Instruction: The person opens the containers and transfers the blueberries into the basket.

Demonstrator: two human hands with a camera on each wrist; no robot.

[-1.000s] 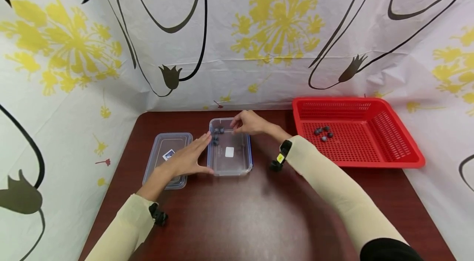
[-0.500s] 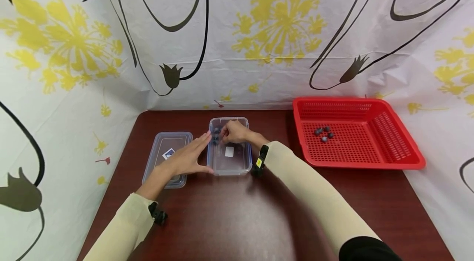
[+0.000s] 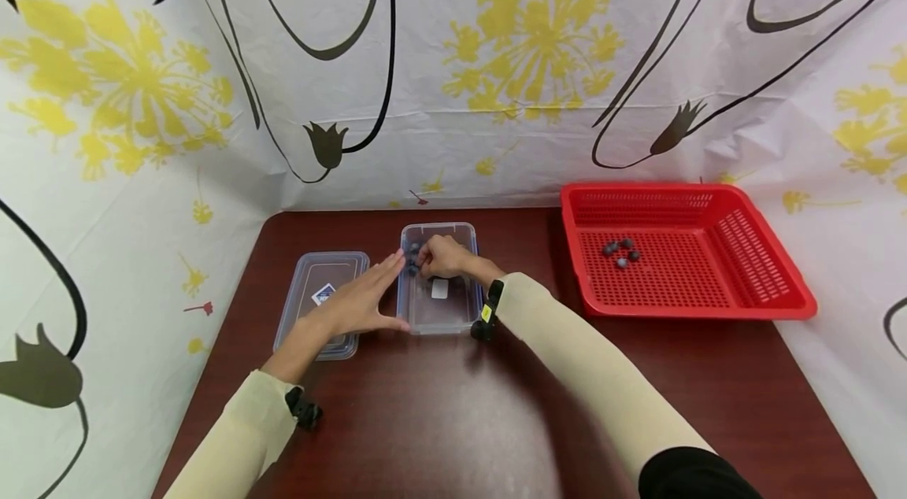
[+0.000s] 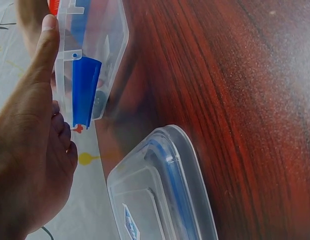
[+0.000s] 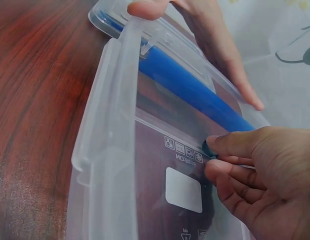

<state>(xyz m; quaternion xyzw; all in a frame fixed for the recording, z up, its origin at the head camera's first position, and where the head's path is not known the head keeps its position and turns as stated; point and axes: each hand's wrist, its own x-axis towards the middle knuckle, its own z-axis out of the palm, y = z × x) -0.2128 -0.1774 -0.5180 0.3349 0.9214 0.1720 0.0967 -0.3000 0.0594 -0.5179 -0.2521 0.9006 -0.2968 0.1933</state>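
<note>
A clear plastic food container (image 3: 446, 318) with blue side clips stands on the table. My left hand (image 3: 357, 302) lies along its left side, fingers extended and thumb at the near corner. My right hand (image 3: 445, 256) reaches inside the container, low over its floor. In the right wrist view, that hand's thumb and fingers pinch a small dark blueberry (image 5: 209, 148). Several blueberries (image 3: 413, 268) lie along the container's left wall, partly hidden by my right fingers. To the left, partly under my left forearm, lies the clear lid (image 3: 305, 279) with a blue-and-white label.
A red perforated basket (image 3: 680, 306) stands at the right of the dark wooden table (image 3: 453, 420), with several blueberries (image 3: 621, 263) on its floor. A patterned white sheet (image 3: 425, 153) hangs behind the table and along both sides.
My right hand has moved left and down from the container's right rim to its inside, by the blueberries. My left hand has stayed in place.
</note>
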